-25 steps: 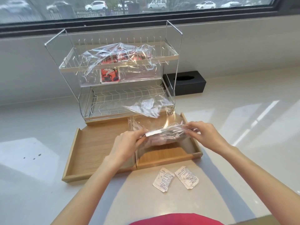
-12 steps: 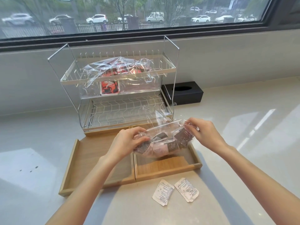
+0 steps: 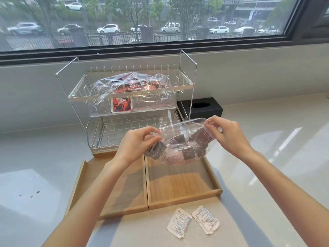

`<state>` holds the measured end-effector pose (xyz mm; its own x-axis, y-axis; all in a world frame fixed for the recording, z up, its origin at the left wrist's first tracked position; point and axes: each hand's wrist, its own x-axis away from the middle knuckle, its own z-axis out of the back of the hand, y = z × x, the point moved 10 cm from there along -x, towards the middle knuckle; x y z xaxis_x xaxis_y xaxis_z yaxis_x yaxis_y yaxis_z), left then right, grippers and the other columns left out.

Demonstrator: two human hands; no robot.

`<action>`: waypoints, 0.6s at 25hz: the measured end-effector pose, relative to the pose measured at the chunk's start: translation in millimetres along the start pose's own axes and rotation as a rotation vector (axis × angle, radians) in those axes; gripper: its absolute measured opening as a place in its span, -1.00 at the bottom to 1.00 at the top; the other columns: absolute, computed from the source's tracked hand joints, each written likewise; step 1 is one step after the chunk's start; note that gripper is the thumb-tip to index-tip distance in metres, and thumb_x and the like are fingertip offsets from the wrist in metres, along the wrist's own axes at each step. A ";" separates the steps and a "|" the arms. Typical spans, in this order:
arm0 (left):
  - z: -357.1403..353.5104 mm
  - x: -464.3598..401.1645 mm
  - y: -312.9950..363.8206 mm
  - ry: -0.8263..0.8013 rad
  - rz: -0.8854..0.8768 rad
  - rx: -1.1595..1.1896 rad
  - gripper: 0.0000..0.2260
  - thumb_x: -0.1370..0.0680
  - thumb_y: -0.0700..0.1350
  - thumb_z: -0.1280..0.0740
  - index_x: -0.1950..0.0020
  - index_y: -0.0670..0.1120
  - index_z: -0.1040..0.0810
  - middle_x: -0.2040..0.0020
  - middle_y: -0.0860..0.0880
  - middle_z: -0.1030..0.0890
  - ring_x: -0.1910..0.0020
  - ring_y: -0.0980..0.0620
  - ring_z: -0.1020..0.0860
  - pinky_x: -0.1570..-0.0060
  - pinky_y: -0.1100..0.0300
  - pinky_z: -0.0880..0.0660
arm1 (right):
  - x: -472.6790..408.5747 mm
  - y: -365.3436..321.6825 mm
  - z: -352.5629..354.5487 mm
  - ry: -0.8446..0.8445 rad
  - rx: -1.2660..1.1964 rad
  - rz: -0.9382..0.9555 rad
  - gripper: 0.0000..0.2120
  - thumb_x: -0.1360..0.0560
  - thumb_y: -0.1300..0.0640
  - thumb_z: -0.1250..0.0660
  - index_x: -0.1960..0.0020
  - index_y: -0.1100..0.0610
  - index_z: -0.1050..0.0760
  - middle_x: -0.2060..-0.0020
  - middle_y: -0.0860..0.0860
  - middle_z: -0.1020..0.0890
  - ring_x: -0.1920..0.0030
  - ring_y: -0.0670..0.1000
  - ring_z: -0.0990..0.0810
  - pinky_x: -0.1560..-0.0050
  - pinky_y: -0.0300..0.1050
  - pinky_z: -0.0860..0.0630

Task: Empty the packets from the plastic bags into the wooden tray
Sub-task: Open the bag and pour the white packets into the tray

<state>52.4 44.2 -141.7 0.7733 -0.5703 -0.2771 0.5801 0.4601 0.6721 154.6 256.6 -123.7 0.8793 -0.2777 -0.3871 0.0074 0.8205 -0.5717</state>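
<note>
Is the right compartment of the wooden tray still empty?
Empty. Its bare wood floor shows, and the packets sit inside the plastic bag held above it by both hands.

Single head-worn wide-angle view, looking forward and down over the desk (image 3: 267, 139) toward the window (image 3: 160, 20). Both forearms enter from the bottom edge; wooden tray (image 3: 179, 199) close, mid-frame.
</note>
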 end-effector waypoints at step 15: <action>66.7 -24.4 72.4 0.196 -0.254 -0.098 -0.79 -0.46 -0.02 -0.32 0.02 -0.12 -0.63 0.21 -0.04 -0.66 0.27 0.03 -0.58 0.22 0.16 -0.50 | -32.5 -52.7 72.6 0.173 -0.026 0.138 -0.85 -0.49 0.13 -0.30 0.08 0.21 -0.58 0.31 0.04 -0.59 0.23 -0.07 -0.51 0.27 -0.48 -0.36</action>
<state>58.4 46.0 -40.5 0.6296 -0.5378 -0.5607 0.7753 0.3887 0.4978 160.3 258.6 -28.5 0.7765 -0.2467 -0.5798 -0.1218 0.8441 -0.5222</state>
